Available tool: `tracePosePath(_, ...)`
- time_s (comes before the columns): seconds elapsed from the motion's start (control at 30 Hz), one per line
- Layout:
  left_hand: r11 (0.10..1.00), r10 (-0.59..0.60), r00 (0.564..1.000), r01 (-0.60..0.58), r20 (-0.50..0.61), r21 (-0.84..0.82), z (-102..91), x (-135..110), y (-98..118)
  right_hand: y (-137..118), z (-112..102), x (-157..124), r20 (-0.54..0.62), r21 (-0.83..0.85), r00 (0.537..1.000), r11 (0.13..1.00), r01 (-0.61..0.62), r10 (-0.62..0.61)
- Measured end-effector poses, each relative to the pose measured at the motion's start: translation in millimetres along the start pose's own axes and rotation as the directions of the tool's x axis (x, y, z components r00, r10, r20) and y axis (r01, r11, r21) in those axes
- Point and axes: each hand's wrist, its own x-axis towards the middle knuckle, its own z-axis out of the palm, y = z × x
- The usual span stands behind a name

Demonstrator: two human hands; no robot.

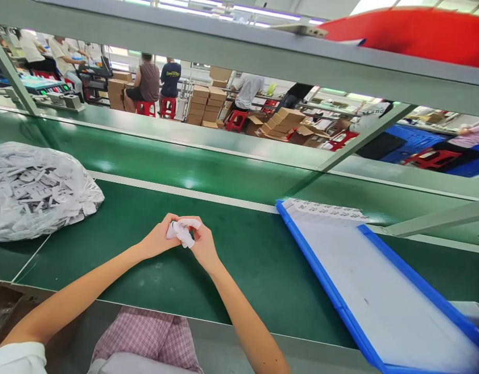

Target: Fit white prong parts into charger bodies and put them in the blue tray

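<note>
Near the middle of the green work surface (243,259), my two hands meet just above it. My left hand (161,238) is closed, its fingertips pinched together. My right hand (204,246) curls in from the other side, thumb and forefinger bent into a ring. White coverings wrap the fingertips, and they blend with whatever small pale thing is between them, so I cannot make it out. Off to the left lies a clear plastic bag (40,192) full of small white and grey flat parts. To the right is a blue-edged white tray (364,291).
Rows of small printed white pieces (325,209) lie at the tray's far end. A metal frame bar (239,57) crosses above, with a slanted strut (364,137) at right. A red object (411,34) rests on top. Behind are seated people, cardboard boxes (204,101) and red stools.
</note>
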Motion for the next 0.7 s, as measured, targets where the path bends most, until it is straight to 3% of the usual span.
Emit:
tracePosePath(0.23,0.999,-0.023,1.0,0.023,-0.015,0.038,-1.0,-3.3,9.0,0.5,5.1,1.8,-0.04,0.21,0.995,0.974,-0.078,0.088)
tracePosePath(0.47,0.999,-0.011,1.0,0.012,-0.018,0.037,-2.6,-2.7,9.5,3.6,7.0,0.5,-0.037,0.142,0.998,0.989,-0.045,0.051)
tracePosePath(0.7,0.991,0.011,1.0,-0.01,0.011,-0.134,-3.6,-3.6,7.4,16.6,4.2,-2.8,0.105,-0.012,0.993,0.998,0.054,-0.052)
